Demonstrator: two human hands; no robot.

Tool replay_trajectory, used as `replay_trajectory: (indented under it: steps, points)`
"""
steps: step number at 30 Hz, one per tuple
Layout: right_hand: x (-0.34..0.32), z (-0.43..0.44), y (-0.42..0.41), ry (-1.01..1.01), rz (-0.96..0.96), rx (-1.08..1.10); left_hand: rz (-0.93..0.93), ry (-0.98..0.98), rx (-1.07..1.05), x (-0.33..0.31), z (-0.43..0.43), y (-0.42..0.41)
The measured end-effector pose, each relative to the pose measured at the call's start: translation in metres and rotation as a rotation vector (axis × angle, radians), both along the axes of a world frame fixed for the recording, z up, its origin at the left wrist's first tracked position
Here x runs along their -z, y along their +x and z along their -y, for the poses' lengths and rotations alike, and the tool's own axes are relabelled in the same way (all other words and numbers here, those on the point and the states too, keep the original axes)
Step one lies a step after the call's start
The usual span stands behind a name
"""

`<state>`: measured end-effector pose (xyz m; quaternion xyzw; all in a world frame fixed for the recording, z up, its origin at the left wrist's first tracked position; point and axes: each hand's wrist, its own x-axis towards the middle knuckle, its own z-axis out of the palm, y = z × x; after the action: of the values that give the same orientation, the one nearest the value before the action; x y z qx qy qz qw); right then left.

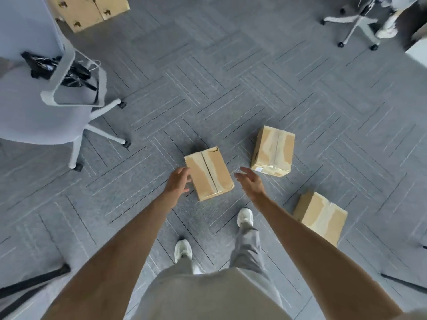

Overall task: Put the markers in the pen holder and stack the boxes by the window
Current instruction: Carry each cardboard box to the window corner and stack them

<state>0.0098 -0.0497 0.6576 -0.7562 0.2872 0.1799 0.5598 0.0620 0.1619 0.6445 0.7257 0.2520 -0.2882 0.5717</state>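
Observation:
Three taped cardboard boxes lie apart on the grey carpet. The nearest box (209, 173) is in the middle, a second box (273, 150) sits to its right and farther away, and a third box (321, 215) lies at the right, partly behind my right forearm. My left hand (179, 180) is open at the left side of the middle box, touching or almost touching it. My right hand (250, 181) is open a little to the right of that box, apart from it. No markers or pen holder are in view.
A grey office chair (34, 112) with black items on its seat stands at the left. A large cardboard box (87, 8) is at the top left. Another chair base (360, 24) is at the top right. Black tripod legs (34, 282) cross the lower left corner.

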Motion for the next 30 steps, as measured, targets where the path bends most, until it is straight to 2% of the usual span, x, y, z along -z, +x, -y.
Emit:
replay_trajectory:
  steps: [5,12,18,23,30]
  points:
    - [0.036,0.038,0.068,-0.030,0.049,-0.129,-0.017,0.009,-0.187,0.022,0.035,0.037]
    - [0.120,0.065,0.123,-0.058,-0.012,-0.197,-0.030,0.098,-0.231,0.109,0.061,0.074]
    - [0.244,0.058,0.157,-0.058,-0.123,-0.224,-0.090,0.142,-0.087,0.230,0.051,0.107]
    - [0.365,0.040,0.194,-0.091,-0.146,-0.286,-0.120,0.224,-0.020,0.345,0.033,0.114]
    - [0.497,0.037,0.218,-0.191,-0.275,-0.341,-0.266,0.241,0.030,0.481,0.028,0.131]
